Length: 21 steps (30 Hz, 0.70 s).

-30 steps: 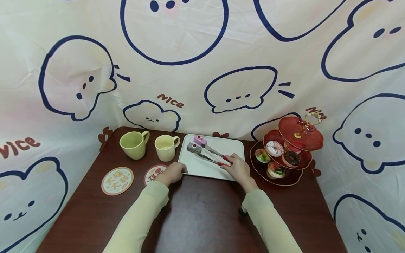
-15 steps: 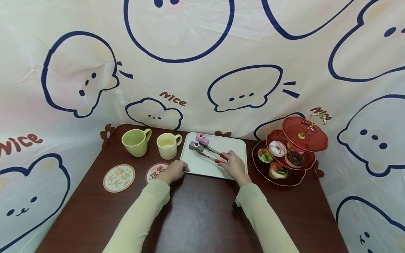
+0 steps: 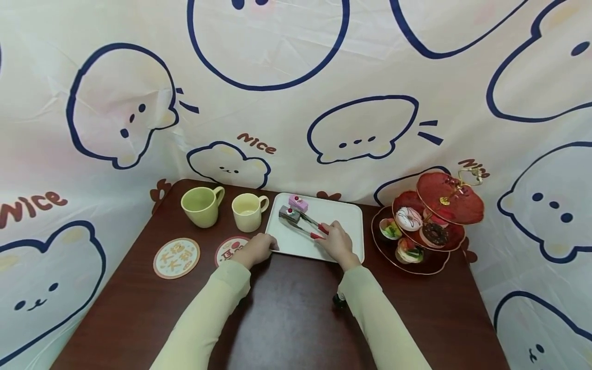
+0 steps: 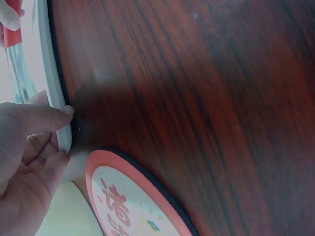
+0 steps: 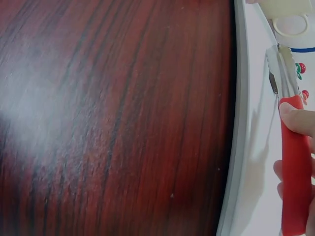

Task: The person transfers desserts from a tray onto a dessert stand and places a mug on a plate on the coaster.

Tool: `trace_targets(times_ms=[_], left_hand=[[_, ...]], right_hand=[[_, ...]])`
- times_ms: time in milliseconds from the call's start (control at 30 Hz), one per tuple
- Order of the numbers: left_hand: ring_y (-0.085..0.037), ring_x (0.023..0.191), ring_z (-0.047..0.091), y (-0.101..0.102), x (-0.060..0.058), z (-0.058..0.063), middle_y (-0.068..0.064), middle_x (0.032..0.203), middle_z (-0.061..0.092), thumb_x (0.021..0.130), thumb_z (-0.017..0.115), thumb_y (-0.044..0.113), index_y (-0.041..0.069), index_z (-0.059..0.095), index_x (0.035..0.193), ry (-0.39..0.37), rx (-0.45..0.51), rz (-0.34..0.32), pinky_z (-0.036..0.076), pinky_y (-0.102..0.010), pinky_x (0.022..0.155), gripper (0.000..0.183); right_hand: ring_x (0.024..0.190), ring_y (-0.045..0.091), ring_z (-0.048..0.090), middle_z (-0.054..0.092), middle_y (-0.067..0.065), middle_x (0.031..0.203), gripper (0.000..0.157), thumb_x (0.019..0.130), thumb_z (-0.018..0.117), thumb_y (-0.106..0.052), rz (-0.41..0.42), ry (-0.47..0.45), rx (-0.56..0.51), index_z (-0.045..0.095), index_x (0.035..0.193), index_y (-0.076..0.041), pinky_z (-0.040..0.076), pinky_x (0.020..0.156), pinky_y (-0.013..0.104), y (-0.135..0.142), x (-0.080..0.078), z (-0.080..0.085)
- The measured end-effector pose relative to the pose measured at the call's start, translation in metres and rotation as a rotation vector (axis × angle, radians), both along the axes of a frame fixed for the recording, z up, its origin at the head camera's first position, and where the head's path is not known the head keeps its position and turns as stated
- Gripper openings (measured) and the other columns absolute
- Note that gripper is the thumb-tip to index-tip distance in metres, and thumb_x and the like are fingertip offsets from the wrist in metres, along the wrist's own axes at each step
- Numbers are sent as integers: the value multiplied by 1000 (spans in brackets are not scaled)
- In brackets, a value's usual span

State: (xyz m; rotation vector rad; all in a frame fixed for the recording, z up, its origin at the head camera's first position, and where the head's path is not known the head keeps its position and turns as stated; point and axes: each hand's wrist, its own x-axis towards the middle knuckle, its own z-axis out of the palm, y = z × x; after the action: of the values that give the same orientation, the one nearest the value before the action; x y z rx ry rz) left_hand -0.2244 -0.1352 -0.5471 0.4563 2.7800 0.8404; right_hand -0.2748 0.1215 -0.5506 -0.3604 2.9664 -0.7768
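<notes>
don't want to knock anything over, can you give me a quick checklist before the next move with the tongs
1. Left hand steadying the tray: ok, it grips the near left corner.
2. Right hand holding the tongs: ok, by the red handles.
3. Grey cake firmly gripped by the tongs: cannot tell; their tips are at it.
4. Pink cake untouched by the tongs: cannot tell; it sits right beside the grey one.
5. Larger mug and smaller mug upright, off the tray: ok.
</notes>
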Motion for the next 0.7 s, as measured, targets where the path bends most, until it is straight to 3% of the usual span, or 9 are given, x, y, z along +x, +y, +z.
trace_targets(times_ms=[133, 333, 700], left_hand=[[-28, 99, 70, 0, 0, -1, -9, 94, 76, 82, 61, -16, 1, 78, 93, -10, -4, 5, 56, -43, 89, 27], [-27, 99, 70, 0, -2, -2, -8, 95, 76, 82, 59, -16, 1, 78, 94, -18, -14, 9, 56, -43, 89, 28], [-27, 99, 70, 1, -2, -3, -8, 94, 75, 82, 60, -17, 1, 78, 93, -25, -13, 19, 56, -42, 88, 28]], right_hand=[[78, 24, 56, 57, 9, 103, 56, 85, 85, -27, -23, -26, -3, 68, 135, -9, 49, 70, 38, -3, -1, 0], [106, 33, 65, 66, 15, 124, 49, 87, 83, -26, -30, -34, -17, 70, 131, -9, 53, 89, 48, -5, -1, 1], [108, 33, 67, 70, 13, 126, 44, 88, 81, -24, -96, -61, -43, 72, 131, -15, 53, 89, 49, -10, 1, -3]])
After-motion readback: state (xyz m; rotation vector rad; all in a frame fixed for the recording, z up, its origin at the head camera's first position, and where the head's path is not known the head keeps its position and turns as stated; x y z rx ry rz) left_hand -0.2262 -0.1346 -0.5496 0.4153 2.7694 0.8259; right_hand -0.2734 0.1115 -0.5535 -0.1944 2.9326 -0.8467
